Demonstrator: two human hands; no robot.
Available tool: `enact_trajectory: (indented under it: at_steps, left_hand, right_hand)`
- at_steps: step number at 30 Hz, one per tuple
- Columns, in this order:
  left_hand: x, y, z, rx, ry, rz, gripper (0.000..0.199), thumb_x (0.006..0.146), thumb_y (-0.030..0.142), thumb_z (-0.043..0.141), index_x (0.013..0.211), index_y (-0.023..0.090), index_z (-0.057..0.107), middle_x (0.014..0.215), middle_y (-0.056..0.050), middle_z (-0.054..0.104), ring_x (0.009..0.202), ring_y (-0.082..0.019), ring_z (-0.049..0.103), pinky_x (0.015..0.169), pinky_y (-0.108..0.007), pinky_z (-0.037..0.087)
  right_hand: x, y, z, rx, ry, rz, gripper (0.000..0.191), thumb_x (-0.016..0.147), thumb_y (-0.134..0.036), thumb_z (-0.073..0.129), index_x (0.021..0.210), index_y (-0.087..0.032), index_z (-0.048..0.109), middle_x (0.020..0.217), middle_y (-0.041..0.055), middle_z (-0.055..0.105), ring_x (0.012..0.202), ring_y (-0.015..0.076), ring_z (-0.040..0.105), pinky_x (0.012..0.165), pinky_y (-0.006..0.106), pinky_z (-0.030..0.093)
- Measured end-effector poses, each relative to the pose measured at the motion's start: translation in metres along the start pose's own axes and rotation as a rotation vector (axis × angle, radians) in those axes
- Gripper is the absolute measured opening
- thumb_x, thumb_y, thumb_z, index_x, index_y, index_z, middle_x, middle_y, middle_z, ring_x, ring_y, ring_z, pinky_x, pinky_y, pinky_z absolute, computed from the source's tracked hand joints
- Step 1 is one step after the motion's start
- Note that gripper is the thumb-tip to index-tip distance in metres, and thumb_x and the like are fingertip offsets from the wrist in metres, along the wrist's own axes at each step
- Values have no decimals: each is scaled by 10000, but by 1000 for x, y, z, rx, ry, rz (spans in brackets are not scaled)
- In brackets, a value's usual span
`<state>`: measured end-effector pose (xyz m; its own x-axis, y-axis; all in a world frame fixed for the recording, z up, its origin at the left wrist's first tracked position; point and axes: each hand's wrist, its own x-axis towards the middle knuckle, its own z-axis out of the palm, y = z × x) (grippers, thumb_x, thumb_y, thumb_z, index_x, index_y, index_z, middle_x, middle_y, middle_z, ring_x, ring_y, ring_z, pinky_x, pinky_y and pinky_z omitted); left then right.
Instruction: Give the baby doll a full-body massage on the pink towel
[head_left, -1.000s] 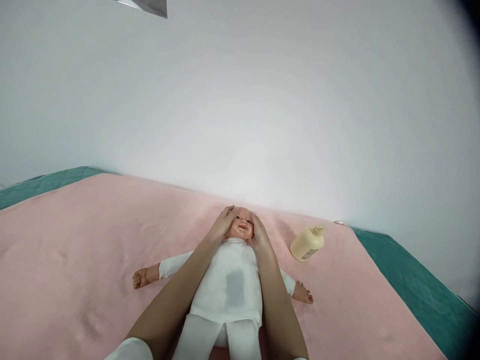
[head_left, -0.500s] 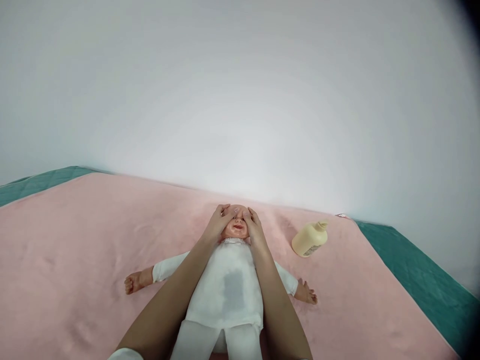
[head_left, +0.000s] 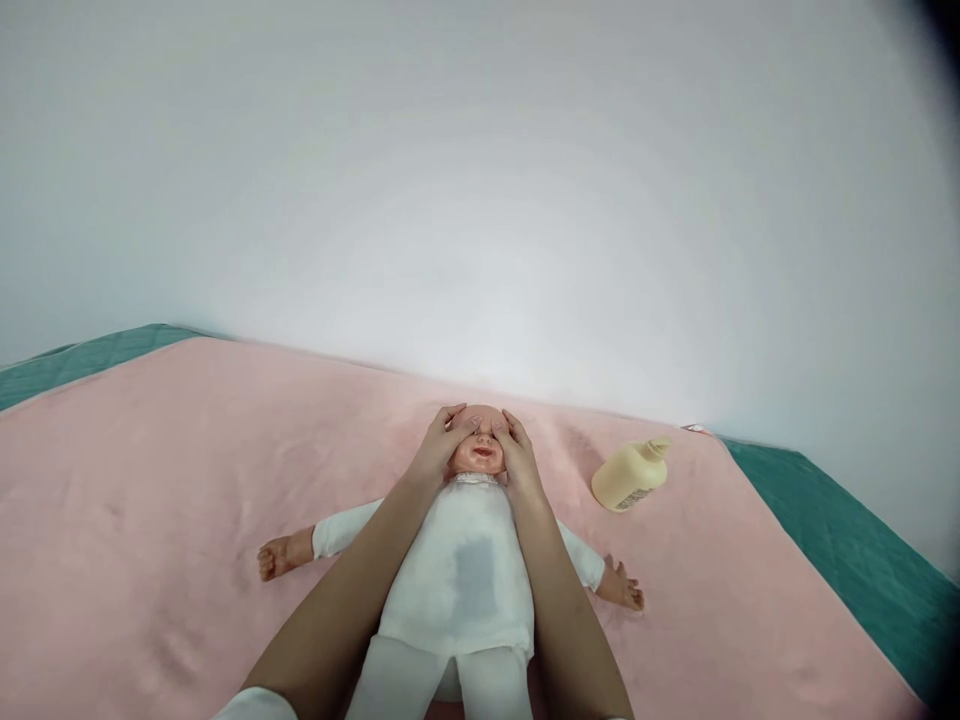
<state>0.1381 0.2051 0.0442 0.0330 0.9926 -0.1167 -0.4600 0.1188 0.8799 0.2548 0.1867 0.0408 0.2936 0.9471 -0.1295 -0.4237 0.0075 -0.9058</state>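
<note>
A baby doll (head_left: 420, 580) in white clothes lies on its back, its arms spread out to both sides. A grey-blue patch marks the front of its top. My left hand (head_left: 442, 440) cups the left side of the doll's head (head_left: 480, 460), thumb lying across the brow and eye. On the opposite side my right hand (head_left: 519, 450) holds the head the same way, its thumb over the other eye. Both forearms run along the doll's body. My thumbs hide the eyes; the mouth and chin show between my hands.
A pale yellow pump bottle (head_left: 628, 478) stands tilted in view to the right of the doll's head. Beneath everything spreads a pink blanket (head_left: 150, 500), with a green quilted cover (head_left: 840, 520) showing past its edges. A white wall (head_left: 480, 200) rises behind.
The whole view has shifted slightly, so the doll, bottle and hands appear a little farther right. Both hands stay on the doll's head, thumbs still over the eyes.
</note>
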Motion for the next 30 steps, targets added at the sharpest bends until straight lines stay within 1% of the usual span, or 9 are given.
enact_trajectory:
  at_steps: [6, 11, 14, 18, 22, 25, 28, 30]
  left_hand:
    - [-5, 6, 1, -59, -34, -32, 407, 722, 243, 764, 1091, 185, 603, 1096, -91, 615, 905, -192, 652, 812, -324, 540]
    - [-7, 12, 1, -75, -41, -72, 385, 744, 255, 743, 1094, 174, 606, 1008, -79, 658, 872, -191, 657, 830, -332, 535]
    - [-8, 15, 2, -86, -31, -102, 357, 749, 236, 734, 1077, 167, 610, 994, -81, 666, 878, -201, 657, 848, -345, 531]
    - [-8, 19, 3, -109, -46, -117, 336, 745, 229, 743, 1051, 165, 619, 993, -82, 664, 877, -200, 657, 853, -346, 527]
    - [-8, 23, 3, -133, -19, -163, 312, 765, 163, 691, 1067, 162, 609, 972, -79, 663, 835, -190, 655, 833, -345, 526]
    - [-9, 26, 4, -142, -9, -195, 307, 777, 143, 662, 1076, 167, 600, 954, -78, 665, 840, -201, 655, 829, -353, 523]
    - [-10, 28, 5, -150, 5, -212, 269, 807, 128, 617, 1072, 166, 597, 940, -71, 664, 829, -191, 652, 812, -342, 523]
    - [-10, 27, 6, -155, 14, -189, 220, 835, 147, 601, 1055, 156, 596, 933, -67, 660, 818, -175, 648, 794, -320, 524]
  right_hand:
    - [4, 3, -2, 92, 17, 13, 528, 673, -299, 735, 1175, -214, 595, 1141, 67, 671, 964, 203, 671, 874, 352, 550]
    - [2, -1, -4, 165, 7, 84, 510, 672, -250, 747, 1161, -215, 607, 1136, 65, 684, 979, 217, 675, 895, 390, 553]
    - [2, -3, -6, 208, -10, 109, 497, 663, -218, 757, 1140, -213, 621, 1091, 62, 705, 979, 226, 681, 897, 410, 556]
    - [4, -3, -8, 272, -20, 131, 488, 641, -188, 764, 1112, -208, 639, 991, 54, 729, 947, 229, 692, 895, 428, 557]
    - [4, -5, -9, 320, -9, 169, 472, 620, -141, 739, 1078, -199, 639, 960, 60, 733, 910, 242, 703, 889, 465, 555]
    - [3, -7, -9, 336, 3, 192, 463, 630, -129, 713, 1082, -194, 635, 962, 72, 733, 897, 255, 707, 889, 496, 550]
    - [2, -9, -7, 334, 24, 205, 453, 642, -119, 690, 1085, -190, 629, 943, 70, 734, 879, 250, 709, 891, 494, 549]
    - [0, -10, -6, 334, 18, 197, 448, 659, -141, 697, 1098, -184, 621, 951, 74, 733, 893, 247, 707, 895, 486, 549]
